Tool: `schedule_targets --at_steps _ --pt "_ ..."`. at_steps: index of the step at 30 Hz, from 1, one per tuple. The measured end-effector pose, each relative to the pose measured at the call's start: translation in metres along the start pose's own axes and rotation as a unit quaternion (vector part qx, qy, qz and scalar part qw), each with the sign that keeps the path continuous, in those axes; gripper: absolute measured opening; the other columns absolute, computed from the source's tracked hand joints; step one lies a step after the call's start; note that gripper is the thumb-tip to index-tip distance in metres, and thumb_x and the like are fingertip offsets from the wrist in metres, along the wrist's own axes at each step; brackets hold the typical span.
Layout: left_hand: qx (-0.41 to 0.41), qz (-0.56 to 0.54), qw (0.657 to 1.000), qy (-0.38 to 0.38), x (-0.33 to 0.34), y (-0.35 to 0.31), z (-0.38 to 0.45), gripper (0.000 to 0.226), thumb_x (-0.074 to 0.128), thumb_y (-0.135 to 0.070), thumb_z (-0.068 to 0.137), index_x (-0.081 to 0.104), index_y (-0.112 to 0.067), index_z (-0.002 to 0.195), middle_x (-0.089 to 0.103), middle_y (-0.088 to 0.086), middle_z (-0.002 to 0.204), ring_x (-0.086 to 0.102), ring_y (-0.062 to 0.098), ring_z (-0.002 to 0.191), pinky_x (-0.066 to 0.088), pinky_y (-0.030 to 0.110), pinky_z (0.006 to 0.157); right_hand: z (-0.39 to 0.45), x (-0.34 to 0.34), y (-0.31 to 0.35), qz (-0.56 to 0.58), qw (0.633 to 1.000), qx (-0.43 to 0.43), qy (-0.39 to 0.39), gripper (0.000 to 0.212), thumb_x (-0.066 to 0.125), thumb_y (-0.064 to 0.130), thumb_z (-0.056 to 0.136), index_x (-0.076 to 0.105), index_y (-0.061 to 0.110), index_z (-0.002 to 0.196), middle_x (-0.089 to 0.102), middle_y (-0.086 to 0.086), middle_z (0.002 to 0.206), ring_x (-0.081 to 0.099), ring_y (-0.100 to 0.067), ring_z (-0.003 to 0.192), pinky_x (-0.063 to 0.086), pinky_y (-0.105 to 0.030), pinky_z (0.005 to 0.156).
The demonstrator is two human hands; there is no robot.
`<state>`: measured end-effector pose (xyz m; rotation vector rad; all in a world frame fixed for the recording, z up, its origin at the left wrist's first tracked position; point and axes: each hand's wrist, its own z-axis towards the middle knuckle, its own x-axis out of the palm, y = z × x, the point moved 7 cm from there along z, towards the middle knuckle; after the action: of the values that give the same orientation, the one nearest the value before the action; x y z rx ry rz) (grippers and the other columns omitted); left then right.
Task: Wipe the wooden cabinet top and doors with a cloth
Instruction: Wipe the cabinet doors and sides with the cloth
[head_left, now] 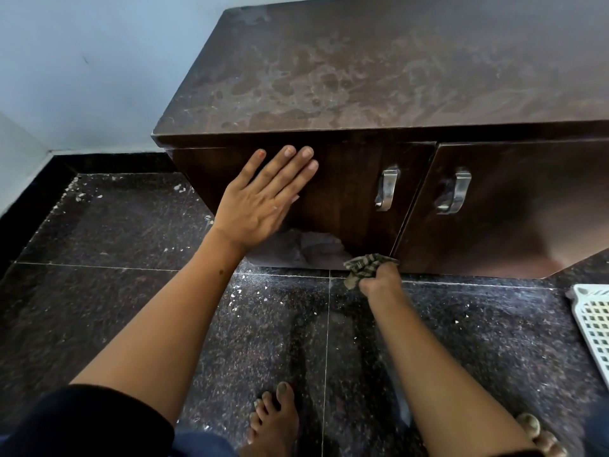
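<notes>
A dark wooden cabinet fills the upper right; its top (379, 70) is streaked with dust and smears. Below the top are two doors, the left door (346, 192) and the right door (514, 219), each with a metal handle. My left hand (263, 199) lies flat with fingers spread against the upper part of the left door. My right hand (382, 280) is closed on a crumpled checked cloth (364, 265), pressed at the bottom edge of the left door, close to the gap between the doors.
The floor (131, 291) is dark speckled stone with white flecks of debris. A white perforated plastic basket (593, 321) lies on the floor at the right edge. Pale blue walls meet in the corner at left. My bare feet stand below the cabinet.
</notes>
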<state>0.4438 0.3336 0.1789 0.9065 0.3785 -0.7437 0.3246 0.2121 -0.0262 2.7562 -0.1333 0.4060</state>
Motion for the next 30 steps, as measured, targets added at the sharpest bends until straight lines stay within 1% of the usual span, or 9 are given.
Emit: schedule_targets --at_steps 4,8,10,14,16,19,23,25,30 --pt "-0.043 -0.012 0.999 0.004 0.002 -0.006 0.001 0.068 0.041 -0.029 0.099 -0.001 -0.014 0.151 -0.018 0.001 0.158 -0.014 0.018 0.145 -0.005 0.041 0.118 -0.004 0.015 -0.021 -0.007 0.998 0.023 0.049 0.027 0.028 0.011 0.1 0.055 0.005 0.096 0.057 -0.013 0.124 0.055 -0.027 0.114 0.042 -0.037 0.098" --pt "-0.046 -0.02 0.999 -0.001 0.001 -0.005 0.001 0.066 0.045 -0.028 0.098 0.01 -0.013 0.151 0.006 0.001 0.156 -0.012 0.018 0.146 -0.003 0.041 0.117 -0.003 0.017 -0.043 -0.064 0.992 0.062 0.088 0.031 0.032 0.016 0.1 0.055 0.006 0.084 0.058 -0.013 0.097 0.055 -0.027 0.094 0.041 -0.05 0.098" --pt "-0.049 -0.015 0.999 0.005 0.001 -0.005 0.0 0.067 0.043 -0.029 0.099 0.004 -0.014 0.152 -0.008 0.002 0.158 -0.014 0.018 0.145 -0.003 0.042 0.118 0.009 0.005 -0.032 -0.066 0.994 0.051 0.075 0.031 0.031 0.015 0.101 0.054 0.006 0.082 0.057 -0.012 0.095 0.056 -0.027 0.094 0.041 -0.047 0.101" --pt "-0.051 -0.012 0.999 0.013 0.003 -0.008 0.002 0.069 0.039 -0.03 0.1 -0.005 -0.014 0.151 -0.023 0.001 0.156 -0.018 0.019 0.144 -0.007 0.042 0.117 0.038 -0.013 0.006 -0.059 0.998 -0.001 0.008 0.03 0.025 0.009 0.099 0.05 0.009 0.082 0.053 -0.007 0.087 0.053 -0.02 0.074 0.048 -0.033 0.081" --pt "-0.055 -0.011 0.998 0.012 0.005 -0.007 0.001 0.069 0.038 -0.03 0.1 -0.006 -0.014 0.151 -0.024 0.002 0.156 -0.019 0.019 0.144 -0.008 0.043 0.117 0.041 -0.008 0.002 -0.06 0.998 -0.012 0.011 0.031 0.023 0.01 0.099 0.052 0.009 0.09 0.053 -0.006 0.093 0.054 -0.018 0.077 0.049 -0.033 0.077" --pt "-0.055 -0.01 0.998 0.008 0.006 -0.008 0.001 0.069 0.038 -0.031 0.101 -0.006 -0.014 0.151 -0.024 0.002 0.156 -0.018 0.02 0.144 -0.008 0.043 0.117 0.03 0.01 -0.03 -0.077 0.995 0.023 0.054 0.031 0.025 0.01 0.098 0.049 0.009 0.078 0.057 -0.008 0.074 0.056 -0.02 0.061 0.047 -0.031 0.06" --pt "-0.054 -0.012 0.998 0.009 0.004 -0.007 0.0 0.069 0.039 -0.032 0.101 -0.005 -0.014 0.151 -0.023 0.002 0.156 -0.017 0.019 0.145 -0.007 0.043 0.117 0.018 0.012 -0.036 -0.121 0.989 0.042 0.073 0.033 0.029 0.011 0.096 0.053 0.006 0.074 0.058 -0.012 0.07 0.054 -0.027 0.067 0.046 -0.045 0.078" --pt "-0.053 -0.011 0.999 0.011 0.004 -0.007 0.0 0.069 0.039 -0.032 0.101 -0.005 -0.014 0.151 -0.023 0.002 0.156 -0.017 0.019 0.145 -0.007 0.043 0.118 0.025 -0.001 -0.016 -0.118 0.992 0.019 0.049 0.028 0.029 0.005 0.09 0.051 0.007 0.072 0.058 -0.011 0.066 0.052 -0.025 0.066 0.047 -0.04 0.081" --pt "-0.058 -0.006 0.998 0.013 0.005 -0.007 0.001 0.07 0.039 -0.031 0.101 -0.006 -0.014 0.151 -0.024 0.003 0.156 -0.019 0.02 0.144 -0.008 0.044 0.117 0.031 -0.012 0.012 -0.082 0.996 -0.022 -0.021 0.022 0.032 0.012 0.094 0.052 0.01 0.103 0.054 -0.009 0.102 0.056 -0.023 0.098 0.047 -0.039 0.095"
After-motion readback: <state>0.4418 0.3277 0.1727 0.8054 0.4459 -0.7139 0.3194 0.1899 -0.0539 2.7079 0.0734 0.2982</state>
